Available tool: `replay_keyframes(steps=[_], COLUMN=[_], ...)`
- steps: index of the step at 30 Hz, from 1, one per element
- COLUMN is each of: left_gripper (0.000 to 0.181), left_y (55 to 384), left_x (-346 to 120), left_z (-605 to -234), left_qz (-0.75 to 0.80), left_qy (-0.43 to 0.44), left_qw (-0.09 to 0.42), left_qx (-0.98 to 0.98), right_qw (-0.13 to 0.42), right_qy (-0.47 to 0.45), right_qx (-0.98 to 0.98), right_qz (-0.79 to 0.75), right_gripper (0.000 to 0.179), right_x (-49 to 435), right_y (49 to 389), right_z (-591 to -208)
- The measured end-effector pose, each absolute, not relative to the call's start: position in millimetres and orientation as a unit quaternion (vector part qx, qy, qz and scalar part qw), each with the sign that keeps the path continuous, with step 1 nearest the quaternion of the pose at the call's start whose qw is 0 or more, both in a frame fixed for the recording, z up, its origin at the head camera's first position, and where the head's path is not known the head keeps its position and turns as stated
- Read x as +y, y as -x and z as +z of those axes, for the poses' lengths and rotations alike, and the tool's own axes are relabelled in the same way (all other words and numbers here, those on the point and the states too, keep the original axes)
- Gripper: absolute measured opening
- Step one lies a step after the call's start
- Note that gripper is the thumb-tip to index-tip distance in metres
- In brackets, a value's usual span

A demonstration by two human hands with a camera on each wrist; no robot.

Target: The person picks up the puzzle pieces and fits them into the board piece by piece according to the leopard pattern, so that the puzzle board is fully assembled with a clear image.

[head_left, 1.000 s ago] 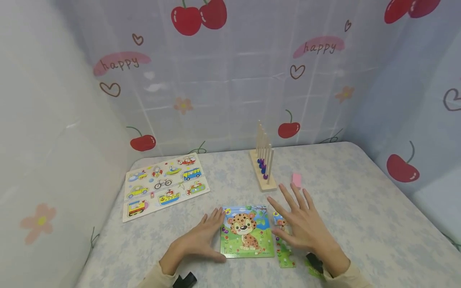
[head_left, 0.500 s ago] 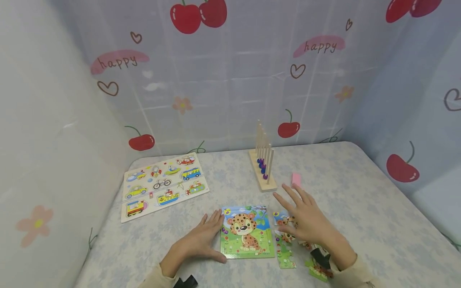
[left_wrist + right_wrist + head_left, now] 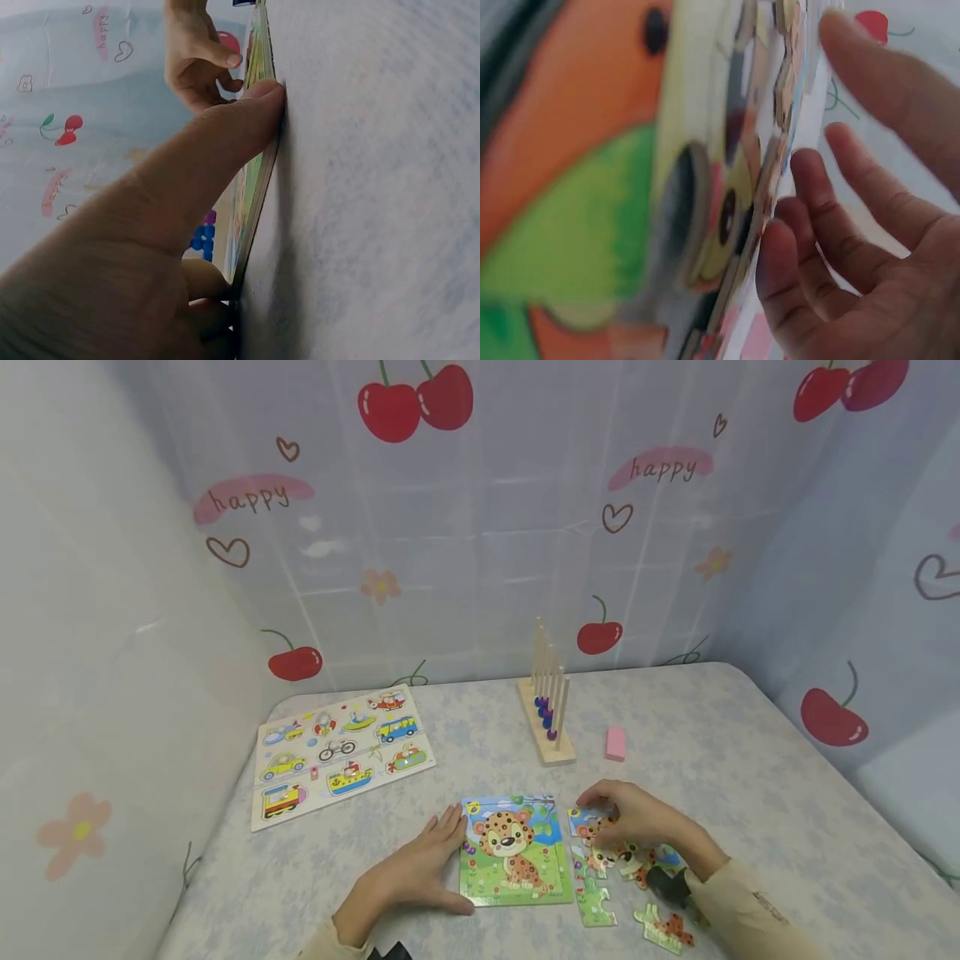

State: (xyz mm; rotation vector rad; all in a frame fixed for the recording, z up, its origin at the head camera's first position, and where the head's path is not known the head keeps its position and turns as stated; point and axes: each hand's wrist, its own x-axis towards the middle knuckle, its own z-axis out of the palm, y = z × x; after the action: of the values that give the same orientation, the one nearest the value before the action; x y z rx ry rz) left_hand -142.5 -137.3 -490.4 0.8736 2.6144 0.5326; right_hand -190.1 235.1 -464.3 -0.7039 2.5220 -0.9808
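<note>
A square leopard picture board [image 3: 517, 853] lies flat on the table. My left hand [image 3: 411, 877] rests along its left side, with fingers at the upper corner and the thumb at the lower one. In the left wrist view the thumb [image 3: 262, 105] touches the board's edge. To the right of the board, my right hand [image 3: 643, 820] hovers low over loose jigsaw pieces [image 3: 596, 906], fingers loosely bent and partly covering them. The right wrist view shows its fingertips [image 3: 780, 251] close by the pieces [image 3: 727, 214], with nothing between fingers and thumb.
A wooden peg stand [image 3: 557, 757] with blue and purple beads stands behind the board. A pink block [image 3: 616, 744] lies to its right. At the back left is a vehicle knob puzzle [image 3: 341, 760]. One more jigsaw piece [image 3: 663, 929] lies near my right sleeve. Patterned curtains [image 3: 480, 527] enclose the table.
My right hand has come down and turned over the loose pieces, its spread fingers now bent. More pieces and the pink block show. The left hand stays beside the board.
</note>
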Motion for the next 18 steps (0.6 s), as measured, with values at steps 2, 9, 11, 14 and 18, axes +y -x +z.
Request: replay_keyframes(steps=[2, 9, 11, 14, 18], left_gripper=[0.123, 0.123, 0.123, 0.122, 0.122], left_y=[141.8, 140.4, 140.6, 141.1, 141.5], left_x=[-137.4, -138.2, -138.6, -139.1, -138.9], left_z=[-490.8, -490.7, -490.9, -491.3, -491.5], left_qz=[0.189, 0.2, 0.198, 0.193, 0.193], left_qy=[-0.305, -0.299, -0.299, -0.303, -0.306], left_qw=[0.166, 0.172, 0.169, 0.165, 0.162], left_qx=[0.918, 0.917, 0.918, 0.919, 0.918], right_qw=[0.172, 0.171, 0.171, 0.166, 0.157], right_qy=[0.252, 0.258, 0.258, 0.258, 0.267], right_qx=[0.89, 0.888, 0.888, 0.892, 0.896], right_qz=[-0.34, -0.341, -0.34, -0.332, -0.319], right_gripper=[0.046, 0.04, 0.039, 0.037, 0.035], right_x=[233.5, 233.9, 234.2, 234.2, 234.2], right_y=[190.7, 192.1, 192.9, 194.2, 196.4], right_z=[-465.9, -471.1, -471.3, -470.6, -468.9])
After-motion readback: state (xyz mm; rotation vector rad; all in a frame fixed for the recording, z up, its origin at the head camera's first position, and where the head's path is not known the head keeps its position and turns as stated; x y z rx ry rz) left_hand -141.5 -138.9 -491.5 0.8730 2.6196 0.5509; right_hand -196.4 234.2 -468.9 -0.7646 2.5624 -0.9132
